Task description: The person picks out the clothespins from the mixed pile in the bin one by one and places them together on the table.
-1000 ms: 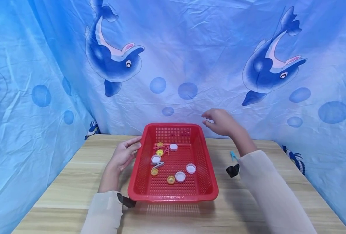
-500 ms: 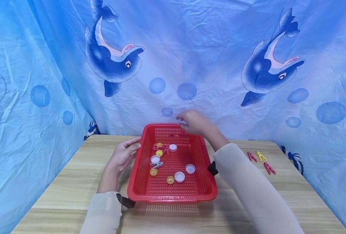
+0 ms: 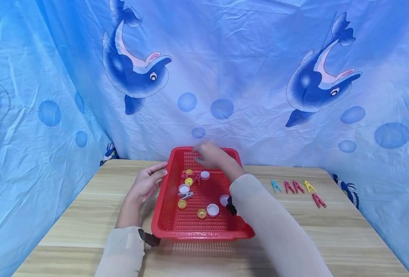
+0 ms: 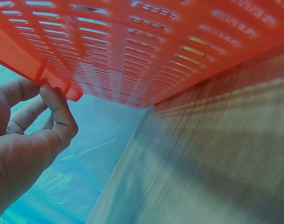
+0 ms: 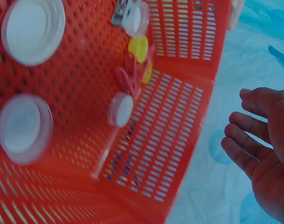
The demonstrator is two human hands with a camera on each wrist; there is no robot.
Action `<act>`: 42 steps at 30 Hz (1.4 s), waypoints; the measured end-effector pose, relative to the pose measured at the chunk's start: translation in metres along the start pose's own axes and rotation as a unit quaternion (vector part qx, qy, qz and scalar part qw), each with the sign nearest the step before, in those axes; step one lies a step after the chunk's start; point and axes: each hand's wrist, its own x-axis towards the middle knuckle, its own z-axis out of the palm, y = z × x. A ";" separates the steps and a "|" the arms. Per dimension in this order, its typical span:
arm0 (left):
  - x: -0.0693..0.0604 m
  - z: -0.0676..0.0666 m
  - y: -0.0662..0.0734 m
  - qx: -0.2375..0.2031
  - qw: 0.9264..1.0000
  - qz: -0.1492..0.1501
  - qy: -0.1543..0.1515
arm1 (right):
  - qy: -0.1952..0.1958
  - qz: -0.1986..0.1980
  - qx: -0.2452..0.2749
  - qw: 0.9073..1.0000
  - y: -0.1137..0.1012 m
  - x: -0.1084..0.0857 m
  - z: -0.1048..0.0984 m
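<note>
A red mesh basket (image 3: 204,234) sits on the table. My left hand (image 3: 143,186) holds its left rim, and the left wrist view shows the thumb and fingers (image 4: 61,109) pinching that edge. My right hand (image 3: 211,155), slightly blurred, hovers over the basket's far end; its fingers are loosely bent with nothing in them in the right wrist view. Inside lie white caps (image 3: 213,210), yellow caps (image 3: 182,204), pink clothespins (image 3: 197,177) and a grey clothespin (image 3: 186,195). The right sleeve covers part of the basket's right side.
To the right of the basket, a blue clothespin (image 3: 275,186), a yellow clothespin (image 3: 309,186) and red clothespins (image 3: 318,200) lie on the wooden table (image 3: 87,215). A blue dolphin-print curtain (image 3: 204,77) hangs behind and along both sides.
My right hand has swung left, from beyond the basket's right side to over its far end. Clothespins formerly behind the right arm now show. The left hand stays on the rim.
</note>
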 end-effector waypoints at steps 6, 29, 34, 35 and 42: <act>0.001 0.001 0.000 0.002 1.000 -0.001 0.000 | -0.033 0.051 0.055 0.997 -0.002 0.002 0.018; -0.001 0.001 0.000 0.008 1.000 -0.003 -0.002 | -0.110 0.169 0.112 0.973 0.013 0.000 0.071; 0.000 0.001 0.000 0.010 1.000 -0.003 -0.001 | -0.120 0.174 0.124 0.970 0.017 -0.002 0.076; 0.000 0.001 0.000 0.010 1.000 -0.003 0.000 | -0.121 0.175 0.126 0.969 0.017 -0.003 0.077; 0.000 0.001 0.000 0.001 1.000 0.000 -0.005 | -0.125 0.170 0.132 0.969 0.016 -0.002 0.076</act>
